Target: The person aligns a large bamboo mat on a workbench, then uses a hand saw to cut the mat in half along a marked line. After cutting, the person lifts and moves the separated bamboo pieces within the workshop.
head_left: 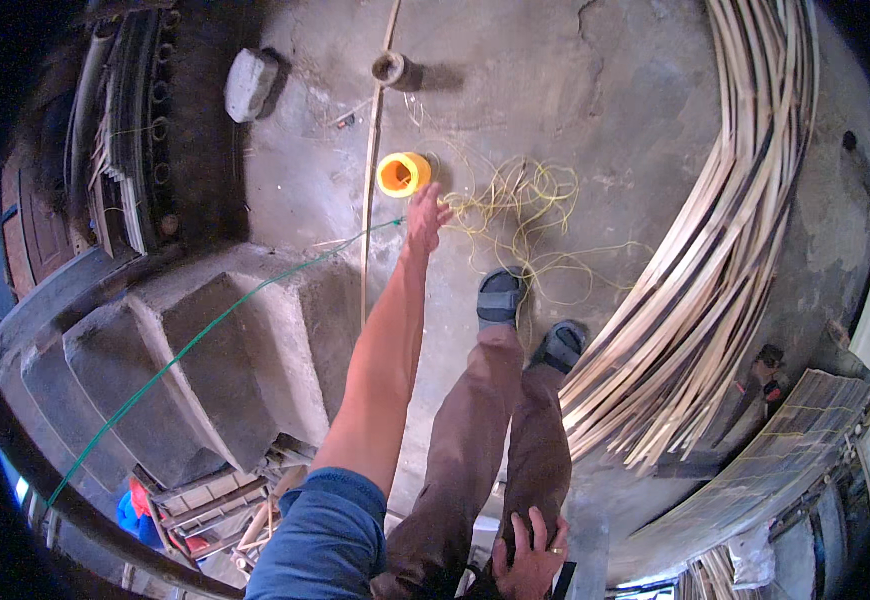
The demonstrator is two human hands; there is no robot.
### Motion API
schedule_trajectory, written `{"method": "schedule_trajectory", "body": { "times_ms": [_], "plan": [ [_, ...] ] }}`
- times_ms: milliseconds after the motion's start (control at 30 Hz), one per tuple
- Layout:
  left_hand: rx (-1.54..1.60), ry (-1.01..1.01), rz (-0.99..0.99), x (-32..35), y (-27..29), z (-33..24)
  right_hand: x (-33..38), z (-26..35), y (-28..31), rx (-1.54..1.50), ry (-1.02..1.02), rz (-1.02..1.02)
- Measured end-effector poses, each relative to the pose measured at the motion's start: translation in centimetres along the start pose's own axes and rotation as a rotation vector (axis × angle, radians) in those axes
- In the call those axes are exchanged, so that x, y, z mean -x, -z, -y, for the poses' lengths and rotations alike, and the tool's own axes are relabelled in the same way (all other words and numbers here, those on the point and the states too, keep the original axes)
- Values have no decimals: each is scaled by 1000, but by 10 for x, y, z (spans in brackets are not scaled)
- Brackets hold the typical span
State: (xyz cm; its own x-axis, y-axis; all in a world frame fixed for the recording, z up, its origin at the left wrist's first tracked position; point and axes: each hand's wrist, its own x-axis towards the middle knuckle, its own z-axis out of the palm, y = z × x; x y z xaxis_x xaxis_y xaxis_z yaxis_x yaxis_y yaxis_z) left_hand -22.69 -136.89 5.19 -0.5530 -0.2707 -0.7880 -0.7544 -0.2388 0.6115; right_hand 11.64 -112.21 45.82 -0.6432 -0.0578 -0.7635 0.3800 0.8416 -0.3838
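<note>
- The left hand (425, 215) is stretched far out and down toward the floor, fingers loosely spread, gripping nothing.
- A yellow spool of twine (403, 174) lies on its side on the concrete just beyond and to the left of that hand's fingertips; whether they touch it I cannot tell.
- Loose yellow twine (515, 200) sprawls on the floor immediately right of the left hand.
- The right hand (533, 555) rests flat on the person's knee, fingers spread, well apart from the spool.
- Curved bamboo strips (715, 260) lie farther right.
</note>
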Motion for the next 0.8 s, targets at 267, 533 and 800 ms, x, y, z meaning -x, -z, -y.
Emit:
{"method": "schedule_trajectory", "body": {
  "times_ms": [267,533,800],
  "plan": [
    [60,-24,-180,47,17,17,2,5,-12,-48,-45,15],
    [111,-47,-225,305,73,-23,-8,17,-15,-335,80,-233],
    [363,-49,54,505,53,-154,-36,157,115,-741,257,74]
  ]
}}
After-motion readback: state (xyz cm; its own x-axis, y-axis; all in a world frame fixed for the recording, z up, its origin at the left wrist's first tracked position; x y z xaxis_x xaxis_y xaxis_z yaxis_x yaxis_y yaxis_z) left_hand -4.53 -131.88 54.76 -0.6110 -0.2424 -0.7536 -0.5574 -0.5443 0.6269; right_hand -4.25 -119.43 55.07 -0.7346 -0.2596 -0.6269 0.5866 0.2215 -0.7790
